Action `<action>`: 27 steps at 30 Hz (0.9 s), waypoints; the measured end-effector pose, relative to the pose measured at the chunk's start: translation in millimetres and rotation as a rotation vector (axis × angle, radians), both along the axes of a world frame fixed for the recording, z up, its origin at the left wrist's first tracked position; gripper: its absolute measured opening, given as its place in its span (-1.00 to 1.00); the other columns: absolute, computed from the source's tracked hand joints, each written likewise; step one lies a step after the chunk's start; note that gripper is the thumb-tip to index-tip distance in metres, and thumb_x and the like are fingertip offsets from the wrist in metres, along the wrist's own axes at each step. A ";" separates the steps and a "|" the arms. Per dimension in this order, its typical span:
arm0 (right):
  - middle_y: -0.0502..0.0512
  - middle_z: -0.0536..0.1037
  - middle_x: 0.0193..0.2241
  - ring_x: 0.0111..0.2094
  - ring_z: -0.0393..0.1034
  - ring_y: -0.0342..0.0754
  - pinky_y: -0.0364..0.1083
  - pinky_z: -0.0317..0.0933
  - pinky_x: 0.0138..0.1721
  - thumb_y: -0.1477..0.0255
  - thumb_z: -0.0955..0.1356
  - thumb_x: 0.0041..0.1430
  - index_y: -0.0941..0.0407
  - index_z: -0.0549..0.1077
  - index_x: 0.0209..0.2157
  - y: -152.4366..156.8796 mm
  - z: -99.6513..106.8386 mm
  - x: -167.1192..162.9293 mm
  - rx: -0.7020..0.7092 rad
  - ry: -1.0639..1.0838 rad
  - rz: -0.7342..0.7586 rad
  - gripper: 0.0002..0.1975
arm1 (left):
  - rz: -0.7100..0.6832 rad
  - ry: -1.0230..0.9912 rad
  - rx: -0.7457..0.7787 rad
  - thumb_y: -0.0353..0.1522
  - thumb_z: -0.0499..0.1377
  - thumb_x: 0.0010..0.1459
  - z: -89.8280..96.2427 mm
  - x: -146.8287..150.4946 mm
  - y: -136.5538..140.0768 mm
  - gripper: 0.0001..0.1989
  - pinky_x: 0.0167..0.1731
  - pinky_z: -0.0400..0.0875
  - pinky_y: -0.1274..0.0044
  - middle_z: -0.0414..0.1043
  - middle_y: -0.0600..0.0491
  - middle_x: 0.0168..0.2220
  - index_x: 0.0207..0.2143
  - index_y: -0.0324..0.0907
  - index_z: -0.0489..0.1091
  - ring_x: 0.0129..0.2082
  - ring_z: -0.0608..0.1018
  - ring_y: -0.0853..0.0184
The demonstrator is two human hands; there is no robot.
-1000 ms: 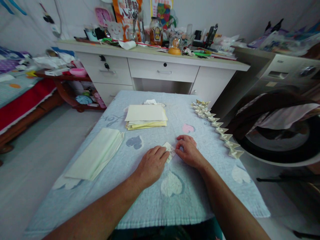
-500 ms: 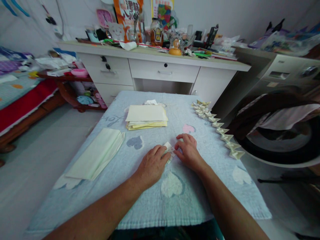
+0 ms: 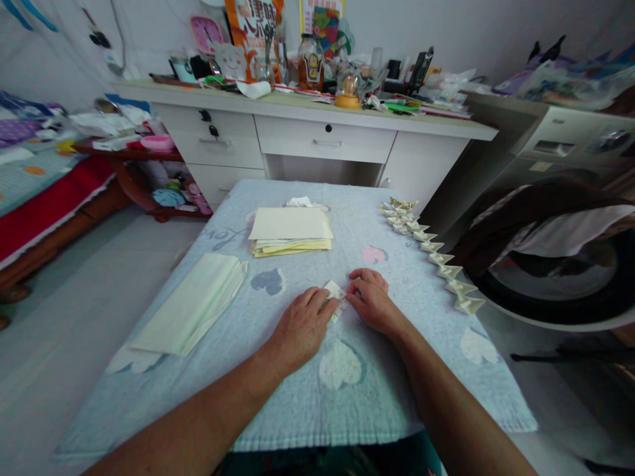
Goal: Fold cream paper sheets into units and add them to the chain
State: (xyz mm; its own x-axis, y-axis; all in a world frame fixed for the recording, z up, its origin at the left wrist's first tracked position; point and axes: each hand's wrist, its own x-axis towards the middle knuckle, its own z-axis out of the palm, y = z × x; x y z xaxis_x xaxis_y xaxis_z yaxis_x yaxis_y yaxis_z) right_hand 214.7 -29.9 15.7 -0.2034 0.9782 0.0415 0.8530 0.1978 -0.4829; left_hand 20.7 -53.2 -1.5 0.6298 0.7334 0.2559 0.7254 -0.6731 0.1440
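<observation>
A small folded piece of whitish paper [image 3: 337,291] lies on the cloth-covered table between my hands. My left hand [image 3: 305,324] presses its left side down with fingers together, covering part of it. At the right corner, the thumb and index finger of my right hand [image 3: 372,299] close on the paper's edge, the other fingers curled. Beyond them sits a stack of cream and yellow paper sheets [image 3: 292,225]. Left of my left hand rests a folded bundle of pale green paper [image 3: 191,307]. Several folded paper boats [image 3: 448,272] form a row along the right side.
The light blue cloth [image 3: 278,403] with heart patterns covers the table. A crumpled white tissue [image 3: 299,202] lies behind the stack. Further back stands a white desk [image 3: 325,139] crowded with jars and bags. A washing machine [image 3: 560,165] is at the right, a bed [image 3: 49,198] at the left.
My right hand's fingers have drawn closer together and lower at the paper's right corner. My left hand stays nearly in place on the paper.
</observation>
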 end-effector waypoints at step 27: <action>0.16 0.37 -0.05 -0.03 0.16 0.10 0.08 0.02 -0.04 0.41 0.26 0.17 0.11 0.42 -0.37 -4.1 -5.2 -10.6 0.056 -0.128 -0.128 -0.88 | -0.004 0.025 -0.050 -0.47 0.04 0.22 1.3 1.5 -0.4 -0.68 -0.01 0.31 0.35 0.37 -0.03 -0.07 0.03 -0.17 0.32 -0.04 0.35 0.20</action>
